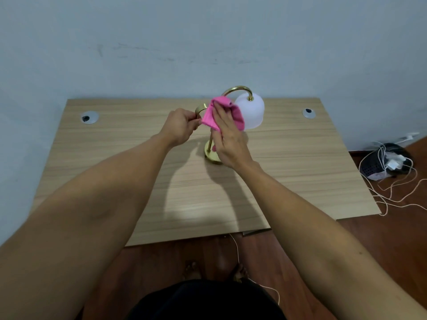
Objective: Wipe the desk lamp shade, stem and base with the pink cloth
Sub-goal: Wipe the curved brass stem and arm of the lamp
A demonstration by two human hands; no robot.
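1. Both hands work at the lamp: the right hand (227, 137) presses the pink cloth (223, 116) flat-fingered against the gold stem (238, 90), and the left hand (181, 128) is pinched closed on a curled gold arm (200, 109) of the lamp.
2. Cloth and right hand hide the middle of the stem; only part of the round base (210, 155) shows, under the wrist.
3. Just right of the cloth hangs the white shade (251, 112), mouth down.
4. Lamp stands mid-desk; the wooden desk (115, 162) meets a pale wall, with a cable hole near each back corner.
5. Right of the desk, on the floor, lie a dark basket (379, 166) and loose cords.
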